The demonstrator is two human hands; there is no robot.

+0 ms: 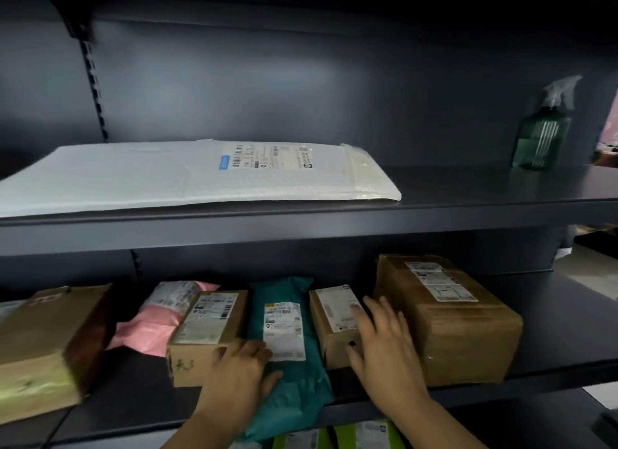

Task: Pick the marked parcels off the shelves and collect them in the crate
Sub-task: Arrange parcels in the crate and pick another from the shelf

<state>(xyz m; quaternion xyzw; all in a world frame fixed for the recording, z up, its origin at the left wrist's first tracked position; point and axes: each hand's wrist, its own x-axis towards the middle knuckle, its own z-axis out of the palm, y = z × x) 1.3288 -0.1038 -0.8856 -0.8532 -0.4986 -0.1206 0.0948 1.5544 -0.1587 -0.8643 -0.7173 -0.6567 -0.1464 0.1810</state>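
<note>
On the lower shelf a teal mailer bag (pixel 287 318) with a white label lies between two small cardboard boxes. My left hand (pixel 239 368) lies on the bag's near left side, thumb on the teal plastic, fingers beside the left small box (pixel 204 331), which bears green handwriting. My right hand (pixel 384 345) rests with spread fingers on the right small box (pixel 331 321), covering part of its label. A large brown box (pixel 448 311) stands right of that hand. No crate is in view.
A pink mailer (pixel 157 324) and a big taped box (pixel 43 345) sit at the left of the lower shelf. The upper shelf (pixel 468 204) holds a white padded envelope (pixel 187 174) and a green spray bottle (pixel 541 130). Green-labelled packets (pixel 364 435) show below.
</note>
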